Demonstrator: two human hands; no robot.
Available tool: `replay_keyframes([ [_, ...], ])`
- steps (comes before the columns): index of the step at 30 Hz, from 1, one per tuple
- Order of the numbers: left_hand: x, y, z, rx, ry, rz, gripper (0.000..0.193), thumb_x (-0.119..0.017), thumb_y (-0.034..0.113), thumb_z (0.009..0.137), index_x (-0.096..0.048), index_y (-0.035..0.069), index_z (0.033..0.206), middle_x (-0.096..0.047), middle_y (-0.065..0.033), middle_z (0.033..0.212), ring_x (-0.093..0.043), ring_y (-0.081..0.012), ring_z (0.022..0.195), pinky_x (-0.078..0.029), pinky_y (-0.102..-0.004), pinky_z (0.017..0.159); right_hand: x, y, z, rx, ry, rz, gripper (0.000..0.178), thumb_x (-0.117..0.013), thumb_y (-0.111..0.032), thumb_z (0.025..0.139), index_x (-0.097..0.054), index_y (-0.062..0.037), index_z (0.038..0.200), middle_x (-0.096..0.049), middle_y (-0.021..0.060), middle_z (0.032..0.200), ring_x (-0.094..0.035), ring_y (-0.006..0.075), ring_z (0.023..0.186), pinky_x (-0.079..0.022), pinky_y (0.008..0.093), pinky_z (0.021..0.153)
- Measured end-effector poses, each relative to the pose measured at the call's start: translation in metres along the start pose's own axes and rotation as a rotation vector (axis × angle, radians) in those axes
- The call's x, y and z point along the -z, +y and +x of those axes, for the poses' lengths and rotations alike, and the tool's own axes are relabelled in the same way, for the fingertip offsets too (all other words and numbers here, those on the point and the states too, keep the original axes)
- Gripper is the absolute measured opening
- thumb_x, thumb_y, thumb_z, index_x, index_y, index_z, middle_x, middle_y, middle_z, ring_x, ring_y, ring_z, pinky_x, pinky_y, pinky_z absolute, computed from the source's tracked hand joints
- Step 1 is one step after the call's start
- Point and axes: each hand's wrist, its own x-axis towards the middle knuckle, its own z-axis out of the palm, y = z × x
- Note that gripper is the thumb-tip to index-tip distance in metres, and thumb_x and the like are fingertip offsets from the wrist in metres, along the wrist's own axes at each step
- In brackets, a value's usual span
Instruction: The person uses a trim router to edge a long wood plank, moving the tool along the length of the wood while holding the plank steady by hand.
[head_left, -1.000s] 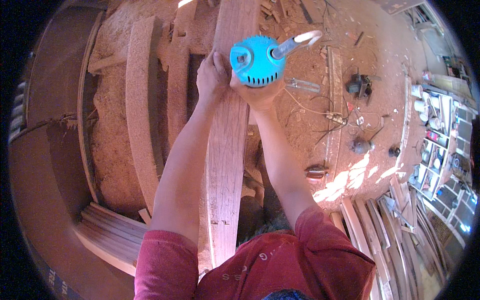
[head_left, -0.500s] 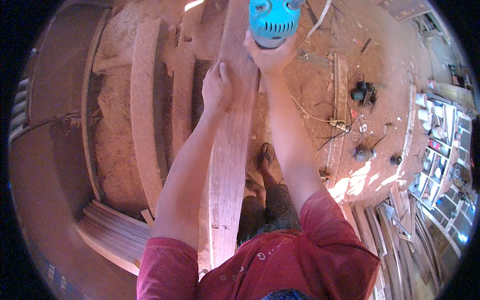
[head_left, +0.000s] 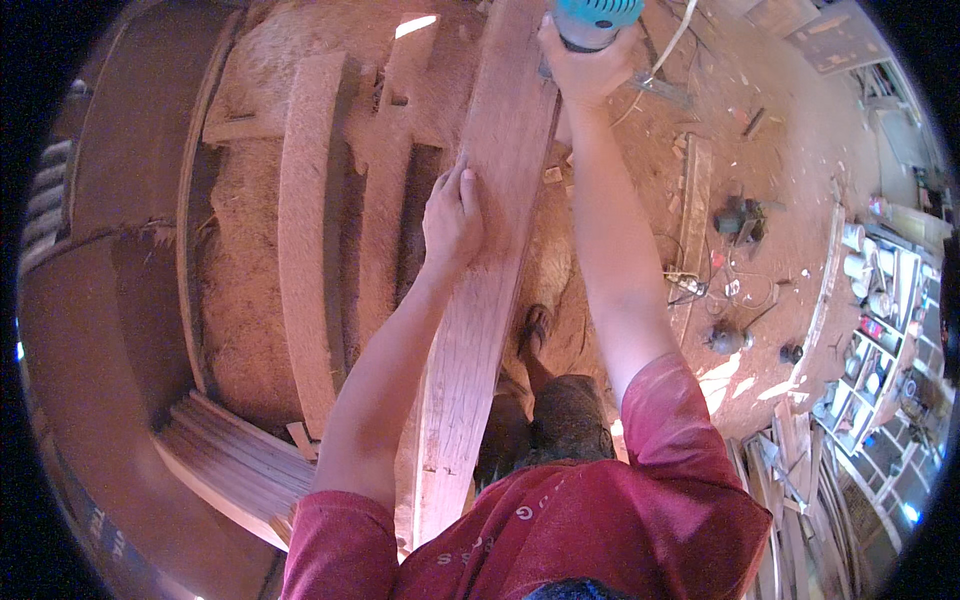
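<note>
A long, reddish-brown wooden board [head_left: 500, 190] runs away from my body, with small slots cut in its near end. My left hand [head_left: 454, 222] is closed over the board's left edge, thumb on the top face. Farther along, at the right edge of the board, my right hand [head_left: 592, 68] is wrapped round the lower part of a teal corded power tool [head_left: 598, 12]. The upper part of the tool is cut off by the frame, and its working end is hidden behind my hand and the board.
Thick beams [head_left: 312, 230] lie left of the board amid sawdust. Stacked planks [head_left: 235, 465] sit at lower left. On the right floor are a cord [head_left: 675, 45], a dark green power tool [head_left: 738, 220] and scraps. More timber strips [head_left: 790, 480] and a shelf rack [head_left: 880, 330] stand beyond.
The view has shifted, so the whole scene sits lower and to the right. My right hand has moved farther along the board from my left hand with the tool, which shows less now.
</note>
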Motion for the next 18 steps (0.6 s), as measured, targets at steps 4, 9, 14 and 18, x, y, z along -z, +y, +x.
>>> replay_keyframes([
  [4, -0.001, 0.001, 0.0, 0.032, -0.002, -0.004, 0.05, -0.04, 0.034, 0.108, -0.06, -0.001, 0.138, -0.061, -0.0273, 0.134, -0.059, -0.0444, 0.124, -0.047, -0.0477, 0.106, -0.029, 0.017, 0.028, 0.01, 0.047, -0.065, 0.08, -0.09, -0.045, 0.063, -0.061, -0.0031, 0.125, -0.071, 0.0246, 0.093, -0.071, 0.0445, 0.086, -0.058, 0.0502, 0.074],
  [9, 0.002, 0.004, 0.0, 0.071, -0.026, 0.022, 0.051, -0.041, 0.036, 0.108, -0.059, 0.0, 0.138, -0.06, -0.0267, 0.136, -0.059, -0.0444, 0.124, -0.047, -0.0471, 0.106, -0.06, 0.028, 0.07, -0.084, -0.007, -0.082, 0.081, -0.088, -0.05, 0.067, -0.058, -0.0061, 0.128, -0.073, 0.0252, 0.099, -0.071, 0.0451, 0.093, -0.057, 0.0528, 0.08],
  [14, 0.0, 0.005, -0.002, -0.007, 0.017, 0.046, 0.049, -0.041, 0.035, 0.108, -0.063, -0.002, 0.132, -0.063, -0.0281, 0.129, -0.06, -0.0459, 0.12, -0.047, -0.0482, 0.104, -0.033, 0.0, 0.078, -0.168, -0.172, -0.08, 0.076, -0.086, -0.05, 0.069, -0.057, -0.009, 0.126, -0.073, 0.0223, 0.099, -0.072, 0.0445, 0.092, -0.056, 0.053, 0.081],
  [18, -0.007, -0.01, -0.002, -0.058, 0.057, 0.051, 0.047, -0.041, 0.031, 0.109, -0.066, -0.006, 0.125, -0.068, -0.0308, 0.119, -0.062, -0.0476, 0.117, -0.048, -0.0488, 0.102, 0.035, -0.038, 0.006, -0.085, -0.145, -0.04, 0.069, -0.088, -0.044, 0.069, -0.058, -0.0079, 0.12, -0.073, 0.0213, 0.099, -0.071, 0.0439, 0.094, -0.056, 0.0524, 0.081],
])
